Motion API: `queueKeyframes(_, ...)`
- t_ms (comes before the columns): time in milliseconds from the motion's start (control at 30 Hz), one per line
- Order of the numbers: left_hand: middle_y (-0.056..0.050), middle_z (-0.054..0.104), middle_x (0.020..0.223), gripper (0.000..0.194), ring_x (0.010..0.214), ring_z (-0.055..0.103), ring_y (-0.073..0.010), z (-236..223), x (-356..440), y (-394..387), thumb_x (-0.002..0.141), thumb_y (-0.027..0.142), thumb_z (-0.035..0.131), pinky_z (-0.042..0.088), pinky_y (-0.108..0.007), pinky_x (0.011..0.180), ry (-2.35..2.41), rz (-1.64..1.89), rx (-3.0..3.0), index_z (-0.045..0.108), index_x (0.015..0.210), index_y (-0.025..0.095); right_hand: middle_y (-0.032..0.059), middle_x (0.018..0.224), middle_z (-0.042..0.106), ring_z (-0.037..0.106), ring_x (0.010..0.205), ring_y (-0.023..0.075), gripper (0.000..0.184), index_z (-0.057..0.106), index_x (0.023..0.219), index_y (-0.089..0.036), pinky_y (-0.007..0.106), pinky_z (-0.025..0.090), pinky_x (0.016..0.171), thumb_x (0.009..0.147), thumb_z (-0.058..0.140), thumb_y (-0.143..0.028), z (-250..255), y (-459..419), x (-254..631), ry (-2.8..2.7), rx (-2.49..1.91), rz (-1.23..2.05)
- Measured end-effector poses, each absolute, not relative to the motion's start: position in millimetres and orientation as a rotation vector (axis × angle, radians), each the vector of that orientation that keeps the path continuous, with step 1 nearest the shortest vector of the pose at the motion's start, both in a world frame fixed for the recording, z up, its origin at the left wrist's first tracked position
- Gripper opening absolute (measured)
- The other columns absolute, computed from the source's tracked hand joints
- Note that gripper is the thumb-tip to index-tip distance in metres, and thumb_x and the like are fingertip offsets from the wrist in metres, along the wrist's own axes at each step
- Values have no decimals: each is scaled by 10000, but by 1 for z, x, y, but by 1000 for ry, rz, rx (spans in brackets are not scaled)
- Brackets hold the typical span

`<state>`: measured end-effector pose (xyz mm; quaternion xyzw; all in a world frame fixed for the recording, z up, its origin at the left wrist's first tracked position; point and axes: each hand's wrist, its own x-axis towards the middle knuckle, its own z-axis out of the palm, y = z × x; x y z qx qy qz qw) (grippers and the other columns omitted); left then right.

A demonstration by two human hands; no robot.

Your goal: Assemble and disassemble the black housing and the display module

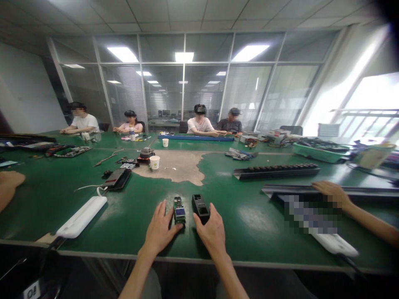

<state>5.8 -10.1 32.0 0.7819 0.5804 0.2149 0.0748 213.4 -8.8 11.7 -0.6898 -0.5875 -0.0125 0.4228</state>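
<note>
Left hand: an open hand [160, 226] resting at the near end of the green circuit board [179, 211], its fingers spread alongside and its thumb by the lower edge
Right hand: I see this hand [212, 230] with thumb and fingers on either side of the black casing [200, 207], gripping its near end
Circuit board: lying on the green table [131, 224] between the two hands, with a small bluish rectangle on its upper face
Casing: just beside the board, to its right, with openings along its top
Nearby, left: a white power strip [81, 216], with a dark flat device [116, 178] beyond it
Nearby, right: another person's hand [332, 193] on a long dark channel [355, 193], a second channel [277, 171] farther off
Ahead: a paper cup [154, 162] by a bare brownish patch of tabletop [183, 170]
Far side: four people seated in front of glass panels [205, 87]
</note>
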Motion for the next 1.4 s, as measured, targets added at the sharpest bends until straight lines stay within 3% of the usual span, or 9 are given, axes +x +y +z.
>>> queueKeyframes(500, -104, 219, 1580, 630, 1447, 183, -317, 31, 5, -11, 864, 654, 493, 253, -513, 1131, 1690, 734, 2342, 491, 1375, 287, 227, 1327, 538, 523, 1208, 315, 841, 411, 1386, -36, 433, 388, 1021, 798, 558, -619, 18, -11, 216, -1455, -1700, 77)
queueKeyframes(867, -81, 246, 1570, 505, 1446, 162, -325, 38, 3, -12, 881, 586, 516, 292, -516, 1121, 1569, 806, 2322, 620, 1246, 253, 147, 1116, 661, 600, 1059, 267, 526, 566, 1231, -105, 380, 438, 945, 857, 528, -474, 25, -16, 214, -1538, -1701, 60)
queueKeyframes(1167, -73, 319, 1539, 420, 1444, 183, -319, 31, 2, -11, 834, 509, 626, 307, -519, 1119, 1581, 841, 2319, 659, 1179, 273, 109, 1074, 682, 634, 1007, 243, 491, 581, 1217, -176, 335, 449, 886, 859, 520, -506, 80, -21, 176, -1504, -1596, 157)
queueKeyframes(1400, -72, 322, 1536, 424, 1442, 183, -328, 32, 2, -12, 833, 504, 629, 318, -533, 1111, 1550, 854, 2317, 648, 1197, 287, 111, 984, 696, 651, 944, 258, 484, 593, 1195, -173, 327, 454, 825, 844, 538, -502, 79, -18, 149, -1567, -1711, 143)
